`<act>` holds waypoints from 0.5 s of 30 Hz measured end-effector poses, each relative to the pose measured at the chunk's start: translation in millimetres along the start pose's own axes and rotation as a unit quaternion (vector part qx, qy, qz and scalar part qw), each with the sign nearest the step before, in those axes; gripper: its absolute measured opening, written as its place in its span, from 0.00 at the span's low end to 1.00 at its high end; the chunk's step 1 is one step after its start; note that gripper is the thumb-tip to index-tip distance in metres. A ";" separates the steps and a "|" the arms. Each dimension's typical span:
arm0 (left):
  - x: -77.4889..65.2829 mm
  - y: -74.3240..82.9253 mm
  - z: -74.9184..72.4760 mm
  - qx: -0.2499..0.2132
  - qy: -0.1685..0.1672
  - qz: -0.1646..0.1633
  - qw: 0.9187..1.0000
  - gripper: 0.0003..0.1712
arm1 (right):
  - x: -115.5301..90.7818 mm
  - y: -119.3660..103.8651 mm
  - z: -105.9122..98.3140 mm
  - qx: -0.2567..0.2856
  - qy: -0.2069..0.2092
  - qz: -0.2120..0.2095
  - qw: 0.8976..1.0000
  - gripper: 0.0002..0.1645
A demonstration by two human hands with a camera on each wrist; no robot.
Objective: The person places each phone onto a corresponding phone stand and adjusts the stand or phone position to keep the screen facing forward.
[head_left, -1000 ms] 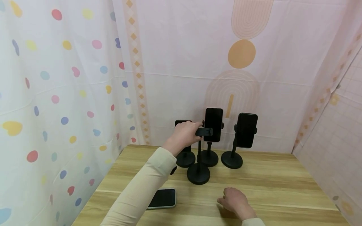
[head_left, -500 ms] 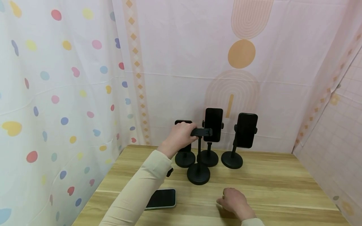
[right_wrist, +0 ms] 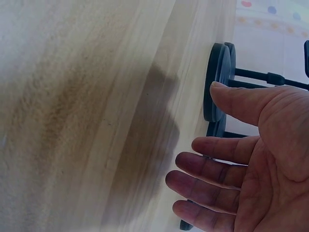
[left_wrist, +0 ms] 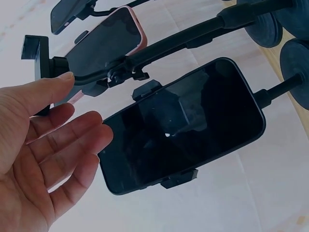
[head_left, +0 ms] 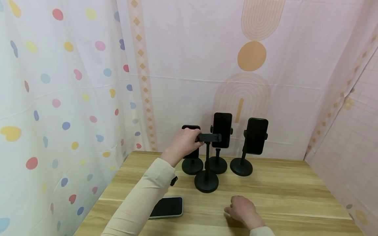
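In the head view my left hand (head_left: 184, 141) is at the left end of the clamp of a black phone stand (head_left: 206, 182), which has no phone in it. The left wrist view has the thumb and index finger pinching that clamp (left_wrist: 42, 58), while the other fingers stay loosely bent beside a black phone (left_wrist: 183, 125) in a stand behind. Low over the wooden table, my right hand (head_left: 243, 211) holds nothing. Its fingers are spread and relaxed in the right wrist view, where the round stand bases (right_wrist: 217, 82) appear beyond the thumb.
Three more stands with phones line the back: a left phone (head_left: 193, 154) partly behind my hand, a middle phone (head_left: 222, 129) and a right phone (head_left: 257, 136). Another phone (head_left: 169, 207) lies flat on the wooden table (head_left: 283, 196), partly under my left sleeve. Patterned curtains (head_left: 177, 49) close the back.
My left hand has shifted slightly left, and more of the clamp's left part shows beside the fingers. The stand's base and my right hand have stayed almost in place.
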State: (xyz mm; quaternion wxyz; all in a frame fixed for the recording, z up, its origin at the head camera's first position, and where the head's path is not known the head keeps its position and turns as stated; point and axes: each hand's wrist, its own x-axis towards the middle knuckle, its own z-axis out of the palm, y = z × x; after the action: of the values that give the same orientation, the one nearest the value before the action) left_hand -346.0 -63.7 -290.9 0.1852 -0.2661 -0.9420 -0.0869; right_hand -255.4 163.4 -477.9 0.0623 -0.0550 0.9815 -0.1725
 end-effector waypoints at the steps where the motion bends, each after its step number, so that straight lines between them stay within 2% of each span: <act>1: -0.5 -0.4 0.3 -0.001 0.001 -0.002 1.000 0.11 | 0.0 -0.4 -0.4 0.001 0.000 0.000 1.000 0.17; 10: -6.6 -3.2 6.1 0.003 -0.035 -0.013 0.999 0.12 | 2.3 -2.9 1.6 0.006 -0.006 -0.005 1.000 0.16; 15: -9.4 -3.9 9.8 0.014 -0.040 -0.011 0.999 0.15 | 4.9 -5.2 1.2 0.001 -0.006 -0.005 1.000 0.16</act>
State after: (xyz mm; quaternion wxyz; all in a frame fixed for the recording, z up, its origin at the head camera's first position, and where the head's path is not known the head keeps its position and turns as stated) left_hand -343.6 -68.8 -303.9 0.1502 -0.2569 -0.9525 -0.0653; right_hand -259.5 157.5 -477.7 0.0678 -0.0605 0.9807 -0.1730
